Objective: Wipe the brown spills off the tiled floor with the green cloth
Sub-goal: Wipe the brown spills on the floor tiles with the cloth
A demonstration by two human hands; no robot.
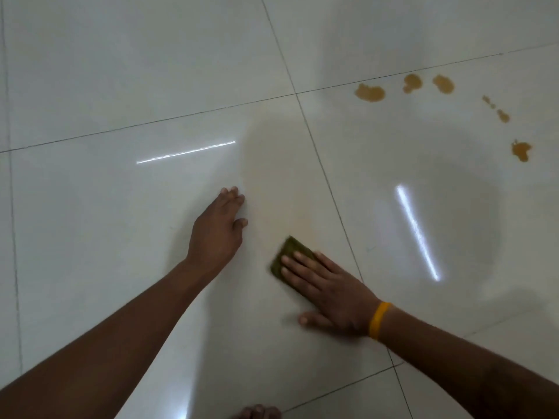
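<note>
The green cloth (287, 252) lies flat on the white tiled floor (121, 71), low in the middle of the view. My right hand (326, 288) presses on it with fingers spread, covering most of it; a yellow band circles that wrist. My left hand (219, 226) rests palm down on the floor just left of the cloth, holding nothing. Several brown spills sit far to the upper right: a puddle (369, 92), two blobs (412, 82) (443, 84), small drips (499, 111) and one more patch (521, 150). A faint dull smear (278, 176) marks the tile above the cloth.
Dark grout lines (326, 176) cross the glossy floor. Bright light reflections streak the tiles at the left (186, 152) and right (419, 234). Toes of a bare foot (258, 412) show at the bottom edge.
</note>
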